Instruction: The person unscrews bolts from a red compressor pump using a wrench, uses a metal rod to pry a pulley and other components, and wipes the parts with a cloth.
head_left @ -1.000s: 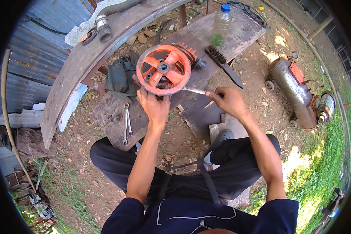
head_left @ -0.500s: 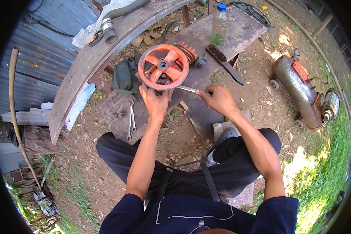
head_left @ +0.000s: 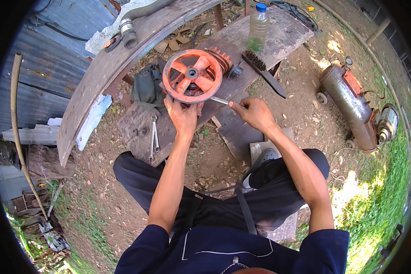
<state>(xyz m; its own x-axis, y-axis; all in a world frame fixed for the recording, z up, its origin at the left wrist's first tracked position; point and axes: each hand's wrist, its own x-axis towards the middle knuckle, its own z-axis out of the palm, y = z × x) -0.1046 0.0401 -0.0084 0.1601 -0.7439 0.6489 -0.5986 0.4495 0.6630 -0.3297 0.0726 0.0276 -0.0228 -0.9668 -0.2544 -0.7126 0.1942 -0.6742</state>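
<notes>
An orange compressor pump [head_left: 220,60] with a four-spoked pulley wheel [head_left: 172,86] sits on the wooden bench. My left hand [head_left: 182,118] reaches up under the near rim of the wheel, its fingers curled against the pump; the fingertips are partly hidden. In my right hand [head_left: 253,114], closed with the thumb along the shaft, is a slim silver wrench [head_left: 220,100]. Its far end disappears beneath the wheel's right edge. Two more wrenches [head_left: 154,139] lie on the bench's near end, left of my left forearm.
A wire brush [head_left: 263,73] and a blue-capped plastic bottle [head_left: 258,28] are on the bench [head_left: 287,29] beyond the pump. Dark cloth [head_left: 146,86] lies left of the wheel. A curved plank [head_left: 91,80] rises at the left. A rusty air tank [head_left: 345,98] on wheels stands at the right.
The wrench has slid or swung slightly inward and up, so less of its shaft shows. My right hand has shifted a little with it. The wheel sits almost unchanged.
</notes>
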